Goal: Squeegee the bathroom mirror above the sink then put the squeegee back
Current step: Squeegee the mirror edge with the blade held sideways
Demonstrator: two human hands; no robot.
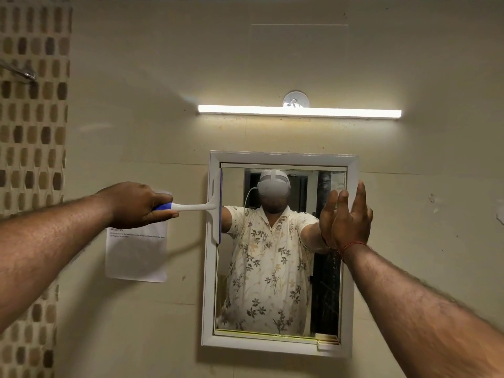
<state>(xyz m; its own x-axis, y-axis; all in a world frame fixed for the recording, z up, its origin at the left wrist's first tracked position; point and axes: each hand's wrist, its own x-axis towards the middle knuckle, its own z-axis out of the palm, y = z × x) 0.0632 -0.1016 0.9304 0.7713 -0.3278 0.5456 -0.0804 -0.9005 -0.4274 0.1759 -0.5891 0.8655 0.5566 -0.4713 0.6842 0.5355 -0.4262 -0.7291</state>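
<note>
A white-framed mirror (pixel 351 170) hangs on the beige wall below a lit tube light. My left hand (pixel 136 204) grips the blue-and-white handle of a squeegee (pixel 214 207). Its blade stands vertical against the mirror's upper left edge, partly over the frame. My right hand (pixel 350 218) is raised flat with fingers apart at the mirror's right edge, touching or nearly touching the glass and frame. The glass reflects a person in a floral shirt with both arms reaching forward.
A white paper sheet (pixel 136 255) is stuck on the wall left of the mirror, partly behind my left hand. A tube light (pixel 300 111) glows above. Brown mosaic tiles (pixel 32 132) and a metal pipe (pixel 26 73) sit at far left.
</note>
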